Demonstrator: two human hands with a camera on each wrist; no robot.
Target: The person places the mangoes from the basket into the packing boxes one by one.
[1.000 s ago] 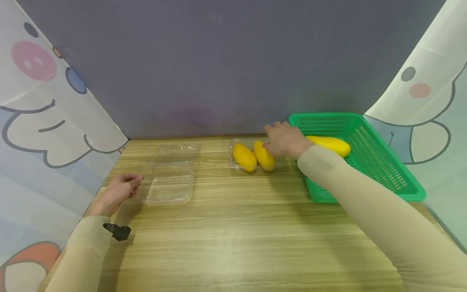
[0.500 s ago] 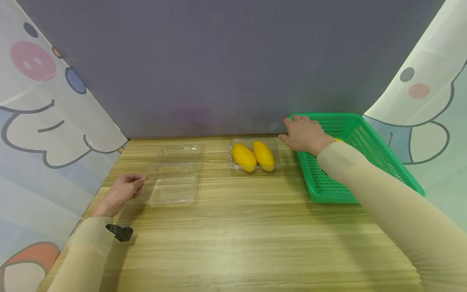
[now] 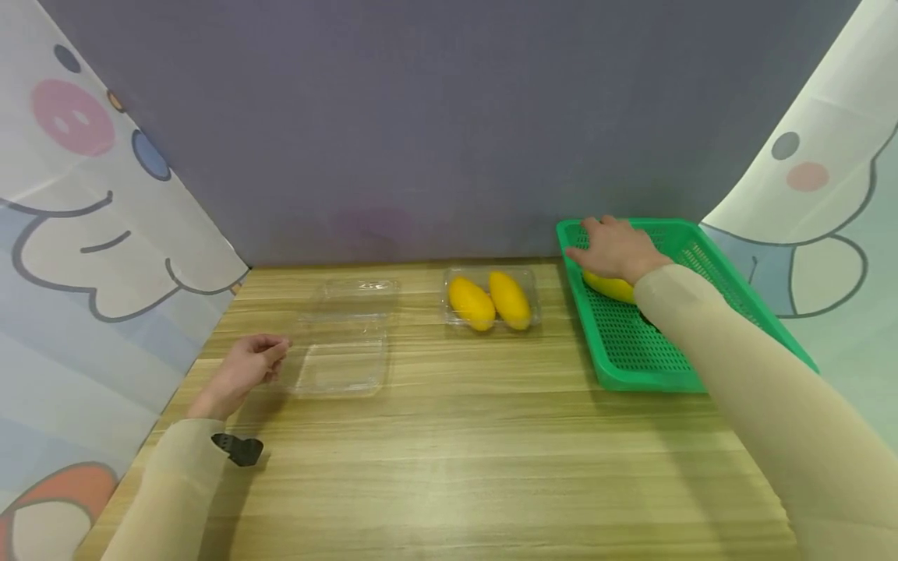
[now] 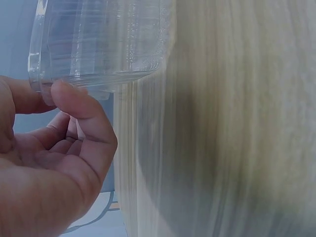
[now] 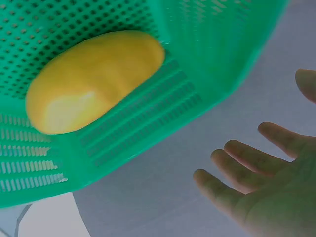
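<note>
In the left wrist view, my left hand (image 4: pixel 64 133) pinches the rim of a clear plastic clamshell box (image 4: pixel 98 44) between thumb and forefinger. The head view has this box (image 3: pixel 344 354) lying with its lid laid back on the left of the table, the left hand (image 3: pixel 245 366) at its left edge. My right hand (image 3: pixel 617 248) is over the back left of a green basket (image 3: pixel 606 378), fingers extended and holding nothing. Below it a yellow mango (image 5: pixel 94 81) lies in the basket, partly hidden by the hand in the head view.
A second clear box (image 3: pixel 533 308) stands at the back middle with two mangoes (image 3: pixel 471 304) in it. A grey wall (image 3: pixel 449 132) rises behind the wooden table (image 3: pixel 449 460). Printed curtains hang at both sides.
My right hand has moved right, away from the box with two mangoes, to over the basket. The left hand and its clamshell box have shifted slightly right.
</note>
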